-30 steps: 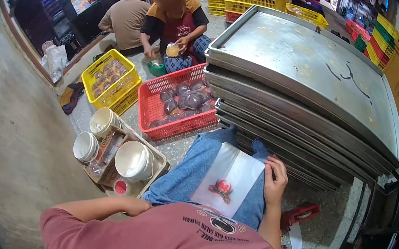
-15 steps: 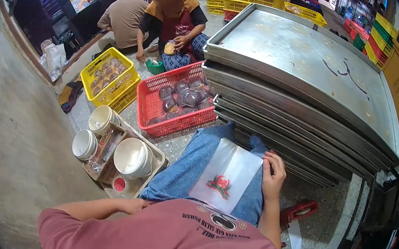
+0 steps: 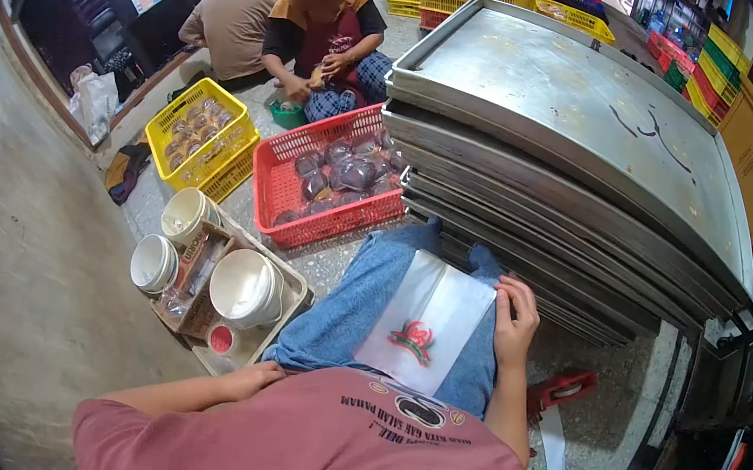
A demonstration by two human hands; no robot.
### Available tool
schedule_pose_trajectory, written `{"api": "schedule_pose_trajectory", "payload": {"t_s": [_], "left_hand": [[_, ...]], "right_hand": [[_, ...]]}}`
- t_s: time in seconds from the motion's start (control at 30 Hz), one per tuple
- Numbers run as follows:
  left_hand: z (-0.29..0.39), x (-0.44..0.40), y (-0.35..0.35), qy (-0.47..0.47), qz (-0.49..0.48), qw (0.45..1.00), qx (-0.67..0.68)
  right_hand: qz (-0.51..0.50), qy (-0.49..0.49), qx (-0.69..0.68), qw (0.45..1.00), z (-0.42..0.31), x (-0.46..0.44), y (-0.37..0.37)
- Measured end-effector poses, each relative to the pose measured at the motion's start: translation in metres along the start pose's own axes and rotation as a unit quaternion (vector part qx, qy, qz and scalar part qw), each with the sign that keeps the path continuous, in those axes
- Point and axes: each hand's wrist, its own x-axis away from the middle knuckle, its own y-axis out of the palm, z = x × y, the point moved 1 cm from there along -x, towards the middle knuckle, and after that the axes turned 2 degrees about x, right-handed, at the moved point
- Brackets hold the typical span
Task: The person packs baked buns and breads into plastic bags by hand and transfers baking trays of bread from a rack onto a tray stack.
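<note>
Pinching its far right corner, the right grip (image 3: 517,326) sits beside the plastic bag (image 3: 427,321).

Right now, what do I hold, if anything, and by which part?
The right fingers appear to pinch the plastic bag at its far right corner; the left hand shows nothing held.

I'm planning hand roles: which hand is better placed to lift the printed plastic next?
The right hand, I'd judge: it is at the edge of the printed plastic, while the left hand lies off to the side, apart from it.
</note>
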Motion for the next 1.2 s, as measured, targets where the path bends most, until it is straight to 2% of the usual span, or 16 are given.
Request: {"api": "schedule_pose_trajectory", "payload": {"t_s": [0.1, 0.17, 0.27, 0.37, 0.5, 0.8, 0.9, 0.97, 1.0, 1.03, 1.07, 1.13, 1.17, 1.2], "left_hand": [[0.008, -0.004, -0.004, -0.01, -0.045, 0.999, 0.015], [-0.01, -0.013, 0.003, 0.052, -0.106, 0.993, 0.018], [-0.029, -0.02, 0.01, 0.06, -0.106, 0.991, 0.056], [0.002, -0.023, -0.008, 0.045, -0.123, 0.989, 0.074], [0.005, -0.024, -0.012, 0.002, -0.137, 0.984, 0.116], [-0.022, -0.034, -0.014, 0.099, -0.162, 0.98, 0.066], [-0.006, -0.043, -0.036, 0.055, -0.203, 0.976, 0.053], [0.032, -0.057, -0.064, -0.076, -0.352, 0.929, -0.088], [0.01, -0.061, -0.063, -0.043, -0.313, 0.949, -0.017], [0.029, -0.071, -0.082, -0.045, -0.278, 0.955, -0.089], [0.053, -0.074, -0.099, -0.096, -0.157, 0.978, -0.094], [0.058, -0.098, -0.102, -0.078, 0.016, 0.995, 0.061], [0.055, -0.114, -0.088, -0.036, 0.088, 0.983, 0.155], [0.052, -0.129, -0.07, 0.008, 0.158, 0.956, 0.246]], "right_hand": [[0.0, -0.002, 0.003, 1.0, 0.001, 0.0, 0.001], [0.0, -0.003, 0.003, 1.0, -0.001, 0.001, 0.0], [0.006, -0.006, 0.004, 1.0, -0.002, 0.001, 0.0], [0.008, -0.007, 0.007, 1.0, 0.0, 0.002, -0.001], [0.011, -0.003, 0.005, 1.0, -0.001, 0.002, 0.0], [-0.003, -0.007, 0.024, 1.0, -0.002, 0.001, -0.001], [-0.009, 0.002, 0.027, 1.0, -0.005, 0.0, -0.002], [-0.02, 0.016, 0.014, 1.0, -0.004, -0.001, -0.003], [-0.029, 0.028, -0.001, 0.999, -0.003, -0.002, -0.003], [-0.029, 0.028, 0.0, 0.999, -0.004, -0.005, -0.003], [-0.044, 0.027, -0.011, 0.999, -0.005, -0.011, -0.004], [-0.103, -0.003, -0.001, 0.995, -0.011, -0.026, -0.004], [-0.102, -0.003, 0.001, 0.995, -0.02, -0.035, 0.0], [-0.184, -0.01, 0.048, 0.982, -0.033, -0.044, 0.007]]}}
